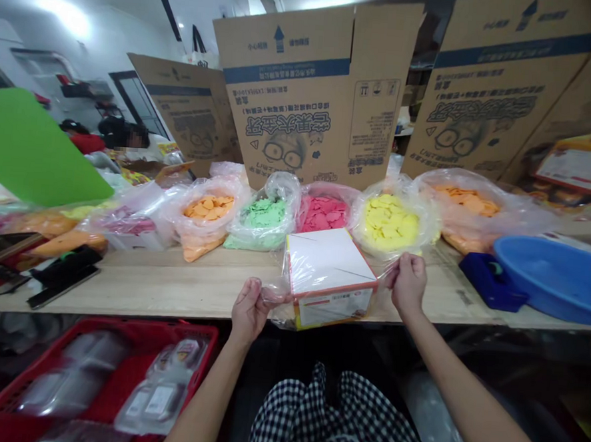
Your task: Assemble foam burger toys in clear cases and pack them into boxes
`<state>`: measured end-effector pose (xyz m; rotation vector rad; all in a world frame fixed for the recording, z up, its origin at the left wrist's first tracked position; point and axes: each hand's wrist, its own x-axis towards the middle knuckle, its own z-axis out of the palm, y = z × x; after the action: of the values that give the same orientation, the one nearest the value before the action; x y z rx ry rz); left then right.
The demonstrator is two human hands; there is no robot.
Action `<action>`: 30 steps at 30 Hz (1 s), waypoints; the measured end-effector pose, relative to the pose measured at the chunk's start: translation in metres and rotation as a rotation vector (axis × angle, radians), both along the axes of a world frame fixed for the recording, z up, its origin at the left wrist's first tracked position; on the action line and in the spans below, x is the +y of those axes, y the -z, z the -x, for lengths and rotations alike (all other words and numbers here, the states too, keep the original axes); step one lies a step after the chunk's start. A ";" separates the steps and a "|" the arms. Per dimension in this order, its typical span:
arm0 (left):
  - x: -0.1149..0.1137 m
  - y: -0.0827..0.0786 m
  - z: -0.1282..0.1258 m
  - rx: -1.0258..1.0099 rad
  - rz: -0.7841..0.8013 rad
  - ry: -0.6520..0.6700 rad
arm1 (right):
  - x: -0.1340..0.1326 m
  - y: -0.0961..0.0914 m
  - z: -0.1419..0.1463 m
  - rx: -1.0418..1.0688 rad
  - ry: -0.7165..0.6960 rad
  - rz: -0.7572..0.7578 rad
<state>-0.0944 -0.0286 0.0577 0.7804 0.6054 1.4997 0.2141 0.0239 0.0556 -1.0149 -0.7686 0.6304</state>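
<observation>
Brown cardboard cartons (313, 95), cut open and standing upright along the far side of a long light-wood table (171, 287). Below the near edge, on the left, a red plastic crate (119, 327) with small wrapped packets inside. On the right of the table, a blue plastic basin (552, 277). At far left, behind the table, another person (130, 137), partly hidden. Across the far part of the table, a row of clear bags with flat coloured pieces: orange bag (209, 209), green bag (260, 219), pink bag (323, 209), yellow bag (390, 220).

Near the middle of the near edge, a small white box with orange edges (329, 283), loosely wrapped in clear plastic film (276, 293). Seems light and rather stiff, but the film looks thin and slippery, so the firm sides or underside of the box probably give a safer hold than the film alone. Left hand (250, 310) at the left side of the box, fingers curled together and clamped on gathered film. Right hand (409, 283) at the right side, fingers clamped on film in the same way.
</observation>
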 end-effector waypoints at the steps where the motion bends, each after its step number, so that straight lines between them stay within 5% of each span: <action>1: 0.001 0.000 0.000 0.003 0.002 0.000 | 0.001 0.004 0.000 0.001 0.001 0.040; 8: 0.011 0.009 -0.003 -0.006 0.197 -0.054 | -0.003 0.027 -0.004 0.019 -0.126 0.315; 13: 0.017 0.027 -0.004 0.086 0.451 0.126 | -0.008 0.032 -0.003 -0.004 -0.355 0.526; 18: 0.021 0.037 -0.015 0.144 0.495 0.205 | -0.014 0.027 0.001 -0.053 -0.510 0.640; 24: 0.023 0.041 -0.030 0.200 0.499 0.156 | -0.018 0.019 0.009 -0.113 -0.664 0.568; 30: 0.019 0.056 -0.037 0.302 0.475 0.010 | -0.012 0.021 0.013 -0.274 -0.585 0.356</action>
<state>-0.0572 -0.0096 0.0020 0.6353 1.1338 1.1661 0.2014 0.0123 0.0345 -1.2209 -1.2438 1.1768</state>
